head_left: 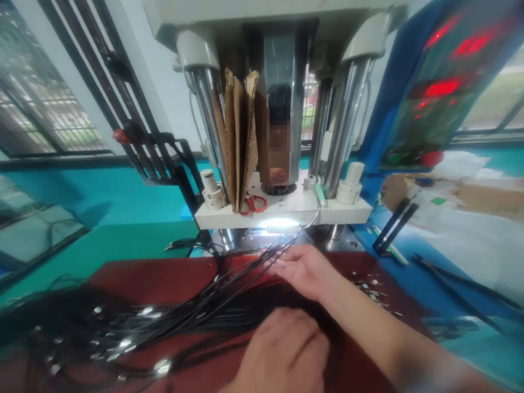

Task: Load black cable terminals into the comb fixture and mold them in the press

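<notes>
Cables (192,314) are lying across the desk (155,273), their long axis running from about eight o'clock to two o'clock, with the far part of a few strands slanting up toward the press (282,71). My right hand (303,267), palm turned up, is grasping those strands near their far part, so the rest is trailing off toward eight o'clock. A light (280,224) is glowing on the press just beyond that hand, at about eleven. My left hand (286,349) is resting nearer to me, at about six o'clock from the right one; its knuckles are facing up and it is curling, but its back is hiding the fingertips, so I cannot tell whether it is gripping anything. My right hand is lying nearer the press, while the thicker spread of cables is stretching from my left toward nine or ten o'clock.
</notes>
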`<state>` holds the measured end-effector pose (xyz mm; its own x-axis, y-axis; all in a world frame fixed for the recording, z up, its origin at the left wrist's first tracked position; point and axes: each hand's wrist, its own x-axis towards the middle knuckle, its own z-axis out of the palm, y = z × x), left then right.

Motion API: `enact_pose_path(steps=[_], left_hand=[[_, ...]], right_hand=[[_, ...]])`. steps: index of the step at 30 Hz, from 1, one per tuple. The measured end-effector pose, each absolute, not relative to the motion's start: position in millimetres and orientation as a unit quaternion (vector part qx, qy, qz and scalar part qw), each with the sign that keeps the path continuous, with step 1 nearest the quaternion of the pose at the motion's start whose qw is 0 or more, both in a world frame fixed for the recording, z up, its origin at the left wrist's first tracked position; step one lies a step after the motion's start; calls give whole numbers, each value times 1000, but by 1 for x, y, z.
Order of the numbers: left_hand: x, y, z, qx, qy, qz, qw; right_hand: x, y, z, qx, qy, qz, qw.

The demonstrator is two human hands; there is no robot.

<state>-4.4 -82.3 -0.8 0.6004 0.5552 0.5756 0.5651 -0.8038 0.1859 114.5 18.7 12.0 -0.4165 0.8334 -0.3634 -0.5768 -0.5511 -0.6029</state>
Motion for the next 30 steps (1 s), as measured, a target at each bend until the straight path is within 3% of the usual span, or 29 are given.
enact_pose_path(steps=[3,6,10,15,21,30], left_hand=[[-8,-72,-11,-875,-393,-273,-71],[-32,-43,-16,-821,-503,-220,-159],[-65,-20,-4,-830,-507,-140,-183],[-80,-4,19,-832,-492,-47,-253],[-84,6,19,-777,-479,-29,-408],[-87,5,4,-772,-482,-79,-406]], right_hand=[[117,19,21,-299,-205,817,448],[133,19,17,-319,-374,768,411],[168,16,4,-423,-693,512,281],[185,10,6,-428,-816,334,199],[177,7,4,-424,-845,287,150],[164,7,-4,-435,-838,272,185]])
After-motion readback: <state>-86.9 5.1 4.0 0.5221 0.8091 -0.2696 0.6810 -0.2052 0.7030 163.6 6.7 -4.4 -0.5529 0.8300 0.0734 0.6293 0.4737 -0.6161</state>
